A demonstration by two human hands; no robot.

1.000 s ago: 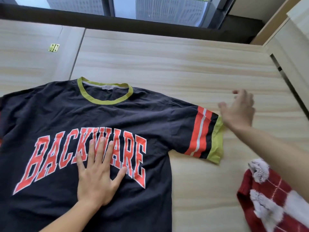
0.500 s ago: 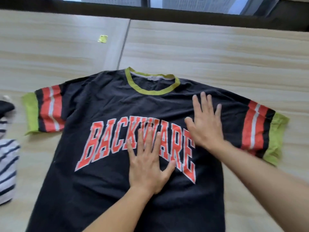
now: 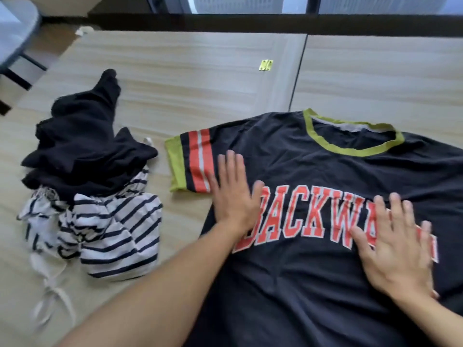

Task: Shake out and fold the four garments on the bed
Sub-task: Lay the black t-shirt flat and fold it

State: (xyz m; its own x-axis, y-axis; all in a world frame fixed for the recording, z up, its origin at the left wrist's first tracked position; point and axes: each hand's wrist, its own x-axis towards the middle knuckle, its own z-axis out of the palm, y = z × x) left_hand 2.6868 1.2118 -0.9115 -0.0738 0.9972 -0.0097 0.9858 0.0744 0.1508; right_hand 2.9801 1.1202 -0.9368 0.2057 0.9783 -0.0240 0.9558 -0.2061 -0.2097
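**Smoothing the tee ahead of the first fold**

The black tee [image 3: 325, 171] lies face up on the bed [image 3: 175, 83], with its collar away from the person and red lettering across the chest. The left hand [image 3: 233, 194] presses flat where the striped sleeve [image 3: 193, 164] meets the body. The right hand [image 3: 393, 246] presses flat on the far end of the lettering. Neither has a grip on the cloth: fingers straight, palms down. The tee's right side runs out of frame.

To the left, apart from the tee, a crumpled black garment [image 3: 85, 151] sits on a striped one [image 3: 112, 229]. Both are unfolded, and no fourth garment is in view.

This looks like the flattening step, with folding not yet begun. The next move probably calls for a pinch at the sleeve edge to bring that side over the chest, while the other hand pins the middle so the cloth does not drag.
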